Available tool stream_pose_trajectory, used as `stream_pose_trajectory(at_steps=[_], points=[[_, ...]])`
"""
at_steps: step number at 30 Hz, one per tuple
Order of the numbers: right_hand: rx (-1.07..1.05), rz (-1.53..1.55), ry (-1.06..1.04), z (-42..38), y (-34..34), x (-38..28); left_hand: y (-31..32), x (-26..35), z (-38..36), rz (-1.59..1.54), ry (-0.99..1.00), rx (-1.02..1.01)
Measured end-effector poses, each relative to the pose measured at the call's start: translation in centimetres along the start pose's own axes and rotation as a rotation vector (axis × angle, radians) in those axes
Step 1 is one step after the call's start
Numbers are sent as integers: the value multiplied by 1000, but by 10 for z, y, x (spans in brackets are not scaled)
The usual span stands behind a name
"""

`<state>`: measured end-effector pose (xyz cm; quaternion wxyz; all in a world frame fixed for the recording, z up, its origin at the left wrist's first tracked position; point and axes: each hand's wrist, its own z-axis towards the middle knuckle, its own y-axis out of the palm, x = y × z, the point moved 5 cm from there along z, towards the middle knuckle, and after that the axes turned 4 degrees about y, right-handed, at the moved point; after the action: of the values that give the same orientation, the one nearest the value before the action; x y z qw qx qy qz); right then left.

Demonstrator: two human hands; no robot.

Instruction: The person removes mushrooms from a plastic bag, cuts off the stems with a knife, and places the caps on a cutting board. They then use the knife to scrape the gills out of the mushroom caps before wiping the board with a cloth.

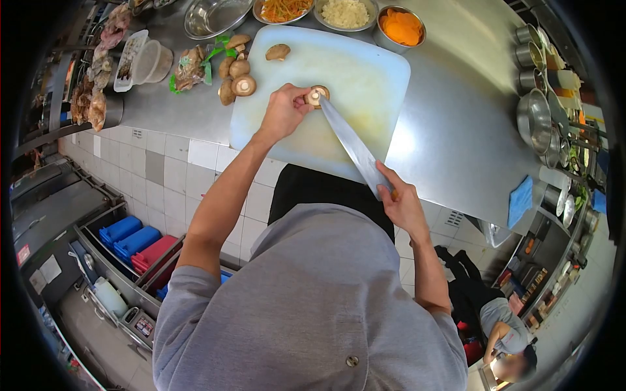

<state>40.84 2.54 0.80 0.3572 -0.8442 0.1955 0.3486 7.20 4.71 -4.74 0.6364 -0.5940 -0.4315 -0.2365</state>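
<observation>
My left hand (287, 111) pinches a shiitake mushroom (317, 97), its pale underside and stem facing up, over the white cutting board (365, 72). In my right hand (402, 201) is the handle of a large kitchen knife (354, 144). The blade slants up and left, and its tip touches or nearly touches the mushroom by the stem. A brown mushroom piece (278, 52) lies near the board's upper left. Several whole mushrooms (244, 85) sit along its left edge, beside a partly opened plastic bag (190, 68) with green trim.
Behind the board stand an empty-looking metal bowl (212, 19) and bowls of shredded vegetables (284, 8), chopped white pieces (345, 13) and orange slices (401, 27). Clear plastic tubs (154, 62) are at left. A blue cloth (520, 201) hangs at the counter's right edge; another person (499, 319) is lower right.
</observation>
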Motion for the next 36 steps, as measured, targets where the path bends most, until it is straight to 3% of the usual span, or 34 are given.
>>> stream_pose_trajectory(at_steps=[7,9,13,15,19,23,36], points=[[-10,-33,13,2,0,-1,-2,-4,1,6,15,-30],[28,41,-78,2,4,-3,-2,-4,4,14,20,-33],[-55,-52,65,5,-1,-7,-1,-6,2,21,26,-25],[-9,18,-44,2,2,-7,-2,-6,3,14,19,-23],[-40,-59,-5,6,0,-5,-1,-7,3,18,25,-15],[-17,7,-98,4,-4,-8,-2,-4,2,12,-1,-25],[-148,-88,54,8,-21,-27,-2,-8,2,0,10,-35]])
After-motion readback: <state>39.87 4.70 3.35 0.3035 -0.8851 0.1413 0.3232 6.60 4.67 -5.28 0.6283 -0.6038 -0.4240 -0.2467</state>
